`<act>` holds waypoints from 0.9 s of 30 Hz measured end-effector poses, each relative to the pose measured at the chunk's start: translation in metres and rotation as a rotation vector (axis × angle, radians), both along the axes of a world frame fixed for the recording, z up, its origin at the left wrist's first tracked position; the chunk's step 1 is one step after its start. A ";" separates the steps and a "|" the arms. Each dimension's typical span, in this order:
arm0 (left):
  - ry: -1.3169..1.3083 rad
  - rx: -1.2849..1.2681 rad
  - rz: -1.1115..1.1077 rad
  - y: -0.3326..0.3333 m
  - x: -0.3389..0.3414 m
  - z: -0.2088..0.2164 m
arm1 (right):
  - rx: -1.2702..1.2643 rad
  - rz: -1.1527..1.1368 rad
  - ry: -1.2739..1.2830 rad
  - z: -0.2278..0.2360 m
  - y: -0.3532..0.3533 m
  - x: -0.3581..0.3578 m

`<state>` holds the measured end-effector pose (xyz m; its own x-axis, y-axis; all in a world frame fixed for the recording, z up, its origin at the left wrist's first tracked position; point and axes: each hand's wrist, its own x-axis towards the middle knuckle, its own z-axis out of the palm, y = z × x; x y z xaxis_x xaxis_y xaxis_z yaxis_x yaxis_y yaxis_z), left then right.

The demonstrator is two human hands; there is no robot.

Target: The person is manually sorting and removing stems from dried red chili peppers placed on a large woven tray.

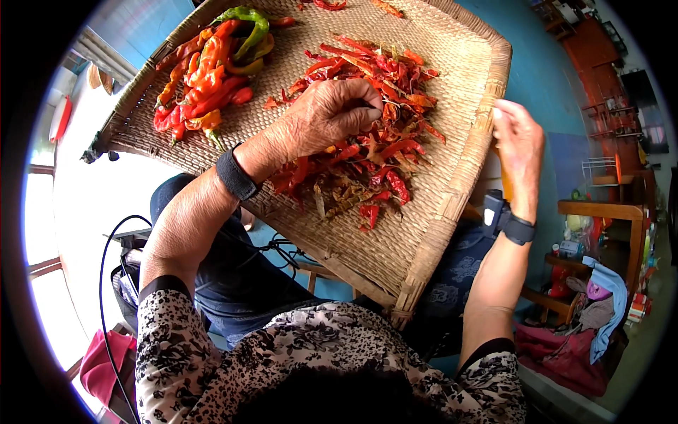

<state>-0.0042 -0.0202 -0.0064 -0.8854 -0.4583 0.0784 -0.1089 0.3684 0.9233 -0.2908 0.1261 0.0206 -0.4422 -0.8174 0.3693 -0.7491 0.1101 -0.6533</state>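
My left hand (332, 116) is over a heap of dried red chili peppers (395, 148), thumb and forefinger pinched together. Whatever is between its fingertips is too small or hidden to name. The heap lies on a woven wicker tray (431, 212), with shriveled brownish peppers and stems at its near side. My right hand (519, 145) is at the tray's right rim, its fingers bent and drawn together; anything in them is hidden. Fresher, glossy red and orange peppers (205, 88) form a second pile at the tray's left, with a long green pepper (248, 25) on top.
My legs (236, 283) are under the tray, beside a black cable (282, 254). A wooden chair (600, 208) piled with clothes (565, 346) stands to the right. On the left are a pink cloth (106, 367) and a dark bag (127, 275).
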 end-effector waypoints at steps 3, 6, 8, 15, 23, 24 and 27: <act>0.109 0.247 -0.007 0.003 -0.002 0.000 | 0.180 0.294 0.076 0.015 -0.009 0.063; 0.111 0.283 0.023 0.003 -0.001 0.001 | 0.256 0.436 0.124 0.009 -0.020 0.089; 0.113 0.244 0.028 0.003 -0.002 0.000 | 0.208 0.471 0.088 0.004 -0.024 0.093; 0.025 0.116 0.030 0.011 -0.005 -0.002 | 0.235 0.527 0.029 0.003 -0.027 0.107; -0.129 -0.224 0.099 0.007 -0.001 -0.001 | 0.208 0.233 -0.233 0.010 -0.017 0.065; -0.112 -0.461 0.055 0.006 0.001 -0.013 | 0.175 0.159 -0.215 0.014 -0.015 0.056; -0.380 -0.813 -0.035 0.020 -0.004 -0.027 | -0.007 -0.063 0.178 0.007 0.002 -0.006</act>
